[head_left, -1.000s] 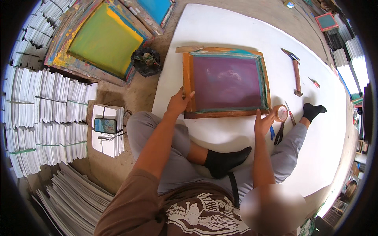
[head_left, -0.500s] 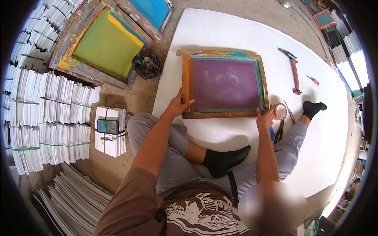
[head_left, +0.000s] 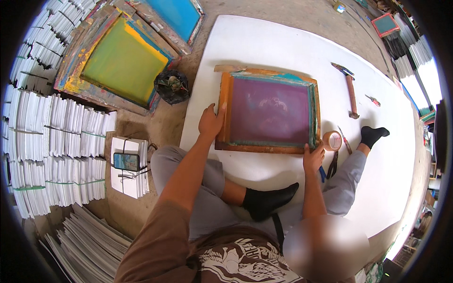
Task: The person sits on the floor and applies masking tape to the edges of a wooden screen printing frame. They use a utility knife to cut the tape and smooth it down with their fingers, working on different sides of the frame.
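Observation:
A wooden screen printing frame [head_left: 270, 113] with purple mesh lies in front of me on a white board. My left hand [head_left: 211, 121] is at its left side, thumb along the wooden edge and fingers curled just outside it. The lower right corner is gripped by my right hand [head_left: 313, 158], thumb on the near rail. Close to that hand stands a roll of brown tape [head_left: 332, 140]. Dark-jawed pliers [head_left: 333, 164] with a blue handle lie partly behind my right hand and leg. A wooden strip [head_left: 226, 69] sticks out past the frame's far left corner.
A hammer [head_left: 352, 96], pincers [head_left: 342, 69], a small red-handled tool [head_left: 373, 100] and a slim red tool [head_left: 346, 140] lie on the right. Leftward are painted screens [head_left: 127, 61], a black bag [head_left: 171, 87], paper stacks [head_left: 71, 127] and a phone [head_left: 126, 162] on paper.
The frame has shifted slightly nearer to me. My left hand has slid farther up its left side, while my right hand stays at the lower right corner. The view has tilted a little.

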Available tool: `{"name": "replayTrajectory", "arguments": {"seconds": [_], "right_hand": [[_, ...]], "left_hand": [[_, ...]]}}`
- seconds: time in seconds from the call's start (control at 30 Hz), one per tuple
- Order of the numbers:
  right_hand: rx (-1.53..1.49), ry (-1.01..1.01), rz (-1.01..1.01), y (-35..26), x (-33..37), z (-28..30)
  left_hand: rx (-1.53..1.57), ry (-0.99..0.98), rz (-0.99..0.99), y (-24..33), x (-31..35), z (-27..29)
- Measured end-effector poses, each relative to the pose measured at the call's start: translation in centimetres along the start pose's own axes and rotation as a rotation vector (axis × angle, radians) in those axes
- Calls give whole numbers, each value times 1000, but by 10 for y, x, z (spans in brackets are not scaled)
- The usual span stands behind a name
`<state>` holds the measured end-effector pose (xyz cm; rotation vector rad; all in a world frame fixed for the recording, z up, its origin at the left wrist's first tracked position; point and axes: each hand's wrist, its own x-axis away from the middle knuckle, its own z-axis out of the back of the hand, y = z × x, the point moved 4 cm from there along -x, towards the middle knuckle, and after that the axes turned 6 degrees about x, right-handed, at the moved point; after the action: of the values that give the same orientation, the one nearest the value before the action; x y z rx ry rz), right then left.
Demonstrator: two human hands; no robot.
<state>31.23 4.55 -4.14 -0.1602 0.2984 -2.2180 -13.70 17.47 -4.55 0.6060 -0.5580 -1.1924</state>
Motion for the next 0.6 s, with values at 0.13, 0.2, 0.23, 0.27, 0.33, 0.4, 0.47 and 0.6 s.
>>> {"name": "replayTrajectory", "arguments": {"seconds": [0.13,0.2,0.23,0.27,0.33,0.4,0.47,0.6], "right_hand": [[22,10,-3,4,1,-4],[35,36,12,7,0,-8],[32,60,34,10,-2,-11],[25,80,60,11,-3,-14],[-12,126,100,25,-7,-19],[-30,122,99,29,-8,-24],[-33,144,128,37,-14,-26],[-51,155,200,39,-16,-25]], "left_hand": [[-143,-104,76,39,-24,-2],[-100,-96,83,37,-28,-2],[-78,-89,89,35,-30,-3],[-51,-82,93,31,-31,-3],[-6,-57,108,25,-30,-6],[19,-44,121,18,-34,-11],[17,-80,136,25,-37,-10],[-52,-77,141,33,-50,2]]}}
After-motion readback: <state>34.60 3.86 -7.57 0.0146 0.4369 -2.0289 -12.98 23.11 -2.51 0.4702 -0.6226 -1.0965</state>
